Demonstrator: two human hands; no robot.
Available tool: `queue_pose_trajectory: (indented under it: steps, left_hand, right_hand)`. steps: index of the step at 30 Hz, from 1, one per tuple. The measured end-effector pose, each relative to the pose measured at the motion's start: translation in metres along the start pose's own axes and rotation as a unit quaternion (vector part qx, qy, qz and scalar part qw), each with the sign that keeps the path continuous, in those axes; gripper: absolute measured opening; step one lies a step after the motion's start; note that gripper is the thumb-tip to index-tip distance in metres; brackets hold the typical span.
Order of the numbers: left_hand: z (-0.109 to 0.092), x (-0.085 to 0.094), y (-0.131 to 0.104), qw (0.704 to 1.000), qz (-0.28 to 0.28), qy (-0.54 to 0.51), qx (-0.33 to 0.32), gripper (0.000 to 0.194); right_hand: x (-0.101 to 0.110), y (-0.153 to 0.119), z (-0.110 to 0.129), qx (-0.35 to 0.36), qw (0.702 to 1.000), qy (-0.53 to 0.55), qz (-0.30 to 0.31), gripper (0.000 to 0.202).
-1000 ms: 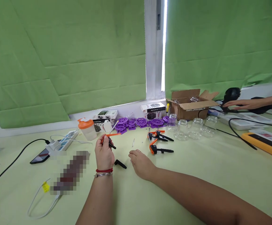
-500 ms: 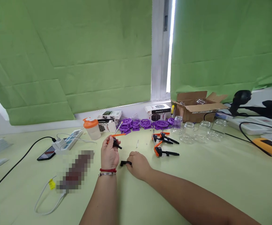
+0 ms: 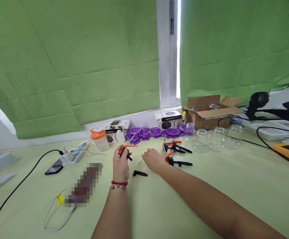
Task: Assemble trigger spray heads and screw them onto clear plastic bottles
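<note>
My left hand (image 3: pixel 120 166) is closed round an orange-and-black part (image 3: pixel 124 152) with a thin metal rod and an orange arm sticking out. My right hand (image 3: pixel 155 160) rests low over the table, fingers together and bent down; whatever lies under or between the fingertips is hidden. Just in front of it, apart from both hands, lies a black L-shaped handle (image 3: pixel 140 173). Several similar orange-and-black parts with black handles (image 3: pixel 181 163) lie right of my right hand.
Purple spoked plastic pieces (image 3: pixel 155 132) lie along the wall between small boxes (image 3: pixel 169 116). Glass jars (image 3: pixel 201 141) and an open carton (image 3: pixel 209 119) stand at the right. An orange-lidded shaker cup (image 3: pixel 100 139), a power strip (image 3: pixel 81 152) and a phone (image 3: pixel 54 167) are at the left.
My right hand has let go of the black handle and moved away to the spot where a small metal pin lay; the pin no longer shows. My left hand keeps its part.
</note>
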State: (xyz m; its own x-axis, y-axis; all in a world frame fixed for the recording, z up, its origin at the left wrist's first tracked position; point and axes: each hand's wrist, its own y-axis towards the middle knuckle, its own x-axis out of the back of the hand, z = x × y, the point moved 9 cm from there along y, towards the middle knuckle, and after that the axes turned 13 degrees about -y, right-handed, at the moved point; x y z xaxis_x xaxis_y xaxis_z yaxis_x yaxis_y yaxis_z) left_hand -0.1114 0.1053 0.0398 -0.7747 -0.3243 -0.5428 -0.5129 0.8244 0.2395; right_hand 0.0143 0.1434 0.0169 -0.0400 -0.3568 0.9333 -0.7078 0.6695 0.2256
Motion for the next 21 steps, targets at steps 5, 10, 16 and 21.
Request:
queue_pose_trajectory:
  steps: [5, 10, 16, 21]
  left_hand:
    - [-0.01, -0.011, -0.009, 0.989, 0.034, 0.132, -0.054, 0.04]
    - [-0.009, -0.013, -0.01, 0.982, 0.051, 0.171, -0.067, 0.043]
    - [-0.01, -0.018, -0.011, 0.979, 0.072, 0.178, -0.074, 0.042]
    - [0.001, -0.046, -0.031, 0.974, 0.159, 0.162, -0.021, 0.042]
  right_hand:
    - [-0.014, 0.007, 0.027, 0.126, 0.987, -0.098, 0.019, 0.013]
    - [-0.012, 0.005, 0.037, 0.184, 0.975, -0.128, -0.009, 0.012]
    - [0.055, -0.025, 0.02, 0.153, 0.959, -0.044, -0.236, 0.022]
    - [0.122, -0.083, -0.053, -0.078, 0.845, 0.317, -0.423, 0.013]
